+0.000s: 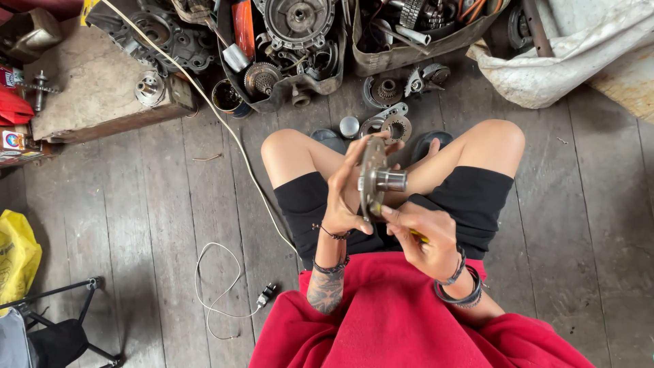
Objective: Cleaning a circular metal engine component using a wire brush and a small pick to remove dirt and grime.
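My left hand (346, 194) grips a round metal disc part with a short steel hub (376, 178), held on edge above my lap. My right hand (422, 235) is closed around a thin yellow-handled tool (417, 236) whose tip meets the lower rim of the disc. I sit cross-legged on a wooden plank floor, in black shorts and a red top. Dark bracelets sit on both wrists.
Engine parts fill a black tray (286, 48) and a box (415, 34) ahead of my knees. Gears and a sprocket (395, 127) lie on the floor by my feet. A white cable (225, 123) runs left, a white sack (565, 54) sits top right.
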